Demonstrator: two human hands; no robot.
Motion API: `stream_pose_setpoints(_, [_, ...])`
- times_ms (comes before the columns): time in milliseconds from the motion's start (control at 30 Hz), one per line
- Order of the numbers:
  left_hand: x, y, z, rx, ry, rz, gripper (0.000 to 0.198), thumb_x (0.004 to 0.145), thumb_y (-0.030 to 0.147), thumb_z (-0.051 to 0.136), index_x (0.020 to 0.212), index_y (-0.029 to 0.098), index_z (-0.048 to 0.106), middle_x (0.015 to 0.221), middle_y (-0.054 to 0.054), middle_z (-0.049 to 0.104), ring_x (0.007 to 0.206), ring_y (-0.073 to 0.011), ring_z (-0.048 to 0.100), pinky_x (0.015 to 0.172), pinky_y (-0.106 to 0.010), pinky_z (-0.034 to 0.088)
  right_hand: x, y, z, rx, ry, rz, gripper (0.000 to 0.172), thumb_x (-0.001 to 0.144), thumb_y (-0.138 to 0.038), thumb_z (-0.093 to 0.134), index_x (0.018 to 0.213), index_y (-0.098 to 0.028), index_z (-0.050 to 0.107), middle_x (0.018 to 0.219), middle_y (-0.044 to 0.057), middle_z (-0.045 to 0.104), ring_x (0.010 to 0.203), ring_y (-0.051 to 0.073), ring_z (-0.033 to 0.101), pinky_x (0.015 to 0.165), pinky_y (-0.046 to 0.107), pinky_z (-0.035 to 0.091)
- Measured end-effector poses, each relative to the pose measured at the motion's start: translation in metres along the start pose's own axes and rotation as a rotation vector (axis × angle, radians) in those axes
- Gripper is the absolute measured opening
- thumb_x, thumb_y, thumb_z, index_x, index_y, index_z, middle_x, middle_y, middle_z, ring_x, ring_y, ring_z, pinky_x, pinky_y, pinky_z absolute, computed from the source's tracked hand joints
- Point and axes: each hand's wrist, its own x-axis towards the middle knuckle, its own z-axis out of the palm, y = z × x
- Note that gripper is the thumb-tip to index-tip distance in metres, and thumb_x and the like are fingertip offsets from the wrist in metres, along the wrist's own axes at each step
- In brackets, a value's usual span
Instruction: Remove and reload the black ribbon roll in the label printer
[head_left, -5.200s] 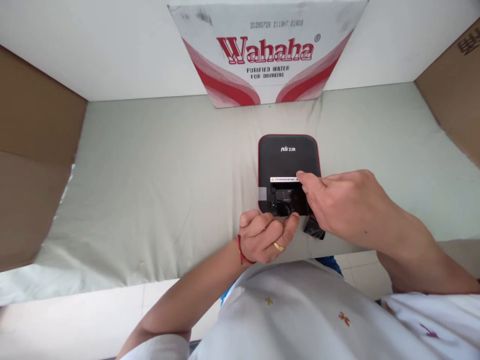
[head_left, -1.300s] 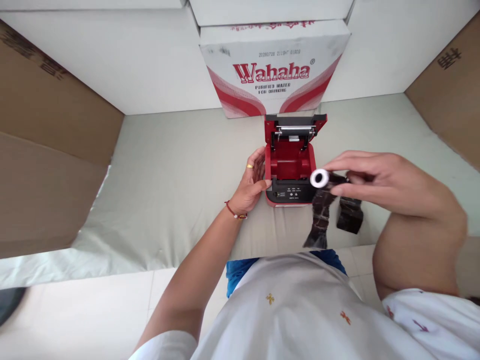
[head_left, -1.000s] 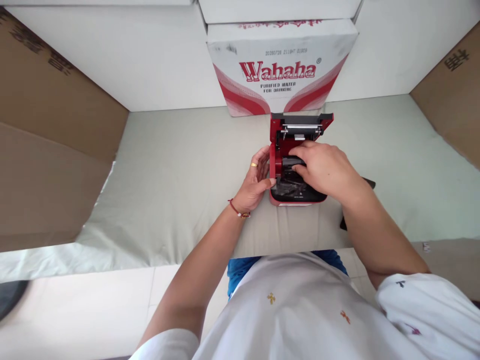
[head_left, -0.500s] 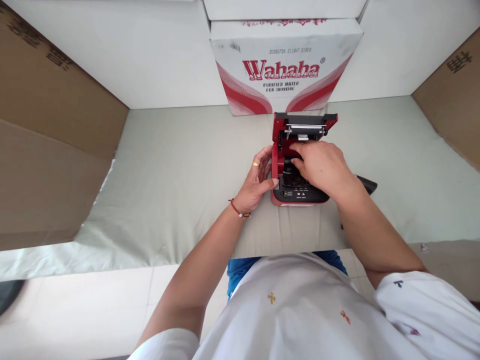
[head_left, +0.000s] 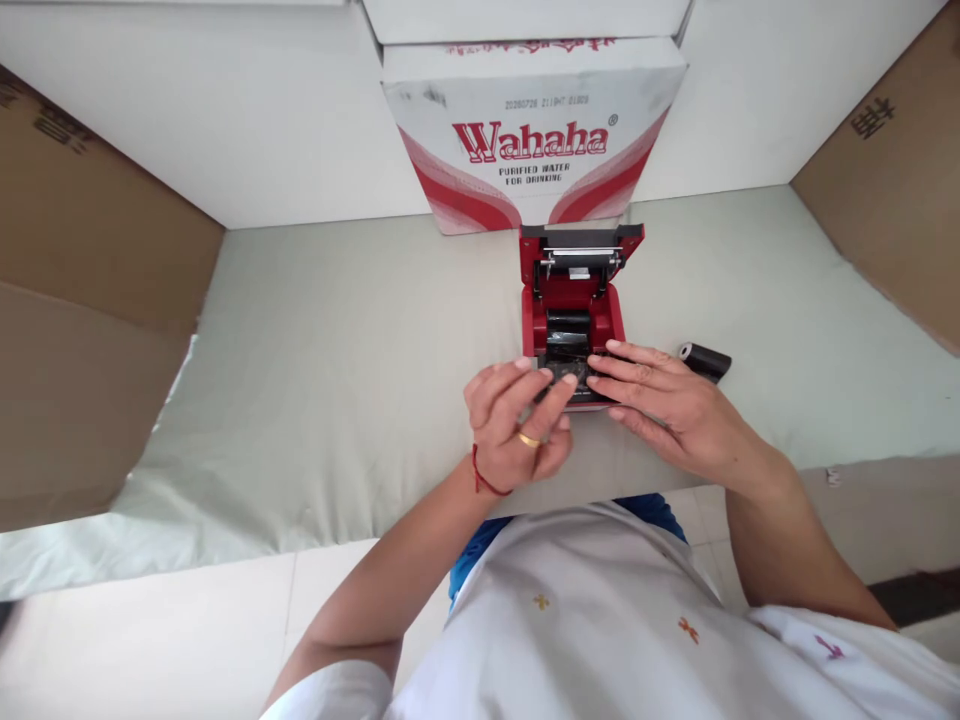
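A small red and black label printer (head_left: 531, 322) stands on the cloth with its lid (head_left: 583, 238) raised. Inside its red bay lies a roll wrapped in black film (head_left: 568, 338), the film reaching forward over the front panel. My left hand (head_left: 517, 415) hovers palm-side partly up at the printer's front left, fingers apart and loosely curled, fingertips by the film. Flat with fingers stretched, my right hand (head_left: 667, 400) rests at the front right edge of the printer, its fingertips touching the film's side. The front panel is mostly hidden by both hands.
Right of the printer, a black roll with a pale core (head_left: 705, 362) lies on the pale green cloth (head_left: 360, 350). A Wahaba-style white and red carton marked Wahaha (head_left: 532, 140) stands behind. Brown cardboard boxes (head_left: 97, 300) flank the table on both sides.
My right hand has come out of the printer's bay to its front right edge. My left hand has left the printer's left side and turned over at the front. The view has shifted slightly.
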Motion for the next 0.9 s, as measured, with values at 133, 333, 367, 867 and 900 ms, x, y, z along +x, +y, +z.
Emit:
stream_pose_setpoints(133, [-0.003,0.007,0.010,0.024,-0.086,-0.001,0.058,0.102,0.036,0.077,0.160,0.044,0.072,0.136,-0.006,0.087,0.135,-0.0383,0.074,0.120,-0.059,0.045,-0.001,0.003,0.001,-0.034,0.016,-0.012,0.033,0.118,-0.024,0.064,0.144,-0.030,0.084,0.155,0.009,0.082,0.161,0.030,0.066,0.135,0.062,0.052])
stream_pose_setpoints(333, [-0.011,0.018,0.018,-0.039,-0.141,-0.008,0.069,0.108,0.030,0.069,0.174,0.043,0.058,0.144,-0.004,0.086,0.130,-0.0351,0.076,0.115,-0.053,0.044,0.011,0.000,-0.015,0.011,0.031,0.051,0.031,0.119,-0.033,0.060,0.130,-0.035,0.089,0.149,0.006,0.085,0.156,0.032,0.070,0.129,0.061,0.058])
stream_pose_setpoints(367, [-0.015,0.020,0.019,-0.080,-0.191,-0.050,0.068,0.109,0.030,0.068,0.175,0.044,0.057,0.144,-0.004,0.086,0.129,-0.0347,0.075,0.116,-0.053,0.043,0.014,0.001,-0.020,-0.025,0.076,0.103,0.033,0.120,-0.037,0.057,0.131,-0.036,0.088,0.153,0.006,0.083,0.155,0.033,0.070,0.130,0.062,0.057])
stream_pose_setpoints(867, [0.012,0.043,0.018,0.430,0.099,0.252,0.033,0.094,0.015,0.085,0.118,0.037,0.090,0.092,-0.004,0.075,0.103,-0.0226,0.061,0.100,-0.038,0.043,0.095,0.039,-0.026,-0.026,0.299,0.127,0.051,0.124,-0.058,0.047,0.144,-0.029,0.084,0.141,0.009,0.087,0.133,0.030,0.082,0.121,0.049,0.063])
stream_pose_setpoints(900, [0.013,0.043,0.017,0.423,0.100,0.256,0.035,0.092,0.014,0.086,0.119,0.037,0.090,0.091,-0.004,0.074,0.103,-0.0228,0.061,0.100,-0.038,0.043,0.088,0.031,-0.027,-0.043,0.298,0.150,0.048,0.124,-0.054,0.051,0.146,-0.027,0.083,0.136,0.008,0.089,0.126,0.028,0.085,0.116,0.046,0.065])
